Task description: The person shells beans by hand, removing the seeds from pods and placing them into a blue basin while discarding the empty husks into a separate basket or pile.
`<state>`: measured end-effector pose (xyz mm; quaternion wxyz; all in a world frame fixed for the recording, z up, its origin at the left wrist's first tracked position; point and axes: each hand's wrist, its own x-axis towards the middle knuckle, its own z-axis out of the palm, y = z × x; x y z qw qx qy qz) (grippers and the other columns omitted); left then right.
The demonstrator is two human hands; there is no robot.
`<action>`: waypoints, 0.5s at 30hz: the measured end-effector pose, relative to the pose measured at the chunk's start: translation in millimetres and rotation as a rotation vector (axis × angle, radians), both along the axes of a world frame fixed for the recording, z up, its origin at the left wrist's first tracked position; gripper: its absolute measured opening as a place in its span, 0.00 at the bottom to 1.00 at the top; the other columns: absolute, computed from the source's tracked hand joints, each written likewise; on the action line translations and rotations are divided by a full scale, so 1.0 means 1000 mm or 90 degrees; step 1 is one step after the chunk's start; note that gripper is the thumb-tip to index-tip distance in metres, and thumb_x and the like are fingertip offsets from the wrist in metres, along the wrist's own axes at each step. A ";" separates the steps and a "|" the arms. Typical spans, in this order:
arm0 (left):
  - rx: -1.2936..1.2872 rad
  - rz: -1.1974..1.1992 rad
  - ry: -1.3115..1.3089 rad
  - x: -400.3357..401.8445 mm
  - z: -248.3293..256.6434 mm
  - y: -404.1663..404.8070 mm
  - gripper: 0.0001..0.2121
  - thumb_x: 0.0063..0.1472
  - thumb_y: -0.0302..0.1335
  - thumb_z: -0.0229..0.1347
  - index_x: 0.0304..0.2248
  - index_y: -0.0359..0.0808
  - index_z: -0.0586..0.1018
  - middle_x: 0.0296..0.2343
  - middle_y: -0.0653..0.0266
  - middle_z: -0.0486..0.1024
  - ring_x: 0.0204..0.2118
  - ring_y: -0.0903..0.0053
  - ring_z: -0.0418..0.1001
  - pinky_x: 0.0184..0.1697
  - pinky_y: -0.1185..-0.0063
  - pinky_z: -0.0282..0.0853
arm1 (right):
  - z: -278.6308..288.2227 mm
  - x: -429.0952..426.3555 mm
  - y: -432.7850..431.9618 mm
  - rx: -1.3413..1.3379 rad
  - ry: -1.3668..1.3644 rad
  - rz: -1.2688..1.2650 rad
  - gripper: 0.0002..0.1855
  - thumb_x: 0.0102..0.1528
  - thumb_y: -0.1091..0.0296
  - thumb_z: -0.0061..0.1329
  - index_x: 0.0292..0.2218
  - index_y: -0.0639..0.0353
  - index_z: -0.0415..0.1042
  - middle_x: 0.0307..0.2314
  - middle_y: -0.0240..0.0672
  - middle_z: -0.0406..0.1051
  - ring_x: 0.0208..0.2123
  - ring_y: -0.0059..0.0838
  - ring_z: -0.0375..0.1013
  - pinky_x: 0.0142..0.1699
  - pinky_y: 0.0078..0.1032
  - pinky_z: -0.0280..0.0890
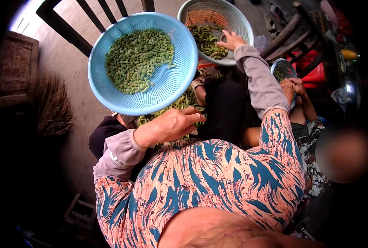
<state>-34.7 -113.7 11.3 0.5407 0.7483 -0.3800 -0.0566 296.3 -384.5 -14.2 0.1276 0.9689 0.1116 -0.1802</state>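
Note:
My right hand [232, 40] reaches into a grey plastic colander [235, 18] at the top, fingers spread over green bean pods [210, 43], with nothing visible gripped. Below the blue colander, my left hand [177, 121] hovers over a heap of pods [184, 104] in front of my body. Its fingers are bent, and whether anything is pinched between them is hidden. Left of the right hand sits the large blue plastic colander [171, 82], partly filled with shelled green beans [137, 62].
At right, another person's hands [291, 86] work at a small blue basket [291, 69] holding green bits. Wooden chair slats [71, 29] rise behind the blue colander; a second wooden chair [291, 40] stands at upper right. A twig broom [54, 104] leans at left.

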 end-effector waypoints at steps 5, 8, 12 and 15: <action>-0.123 0.145 0.147 -0.005 -0.060 -0.044 0.22 0.61 0.20 0.47 0.54 0.29 0.60 0.42 0.49 0.69 0.38 0.62 0.74 0.42 0.74 0.70 | -0.031 -0.019 0.030 0.117 0.118 0.108 0.59 0.40 0.23 0.48 0.63 0.30 0.33 0.61 0.47 0.40 0.61 0.58 0.45 0.60 0.55 0.46; -0.289 0.186 0.399 0.012 -0.069 -0.059 0.24 0.64 0.29 0.47 0.57 0.30 0.55 0.47 0.50 0.65 0.43 0.69 0.71 0.44 0.75 0.68 | -0.041 -0.029 0.063 0.145 0.057 0.105 0.58 0.38 0.21 0.48 0.62 0.26 0.34 0.62 0.47 0.34 0.61 0.63 0.40 0.62 0.55 0.44; -0.514 0.216 0.694 0.042 -0.059 -0.082 0.34 0.63 0.44 0.48 0.59 0.35 0.49 0.52 0.52 0.58 0.50 0.66 0.66 0.47 0.74 0.67 | -0.046 -0.012 0.079 0.175 0.039 0.092 0.55 0.37 0.20 0.46 0.62 0.23 0.39 0.63 0.44 0.31 0.62 0.64 0.33 0.62 0.57 0.40; -0.764 0.248 0.791 0.073 -0.051 -0.103 0.31 0.64 0.42 0.46 0.58 0.33 0.49 0.53 0.50 0.56 0.50 0.63 0.66 0.49 0.71 0.67 | -0.053 -0.025 0.098 0.104 0.103 0.137 0.52 0.39 0.20 0.45 0.61 0.24 0.44 0.63 0.42 0.34 0.62 0.60 0.30 0.62 0.57 0.37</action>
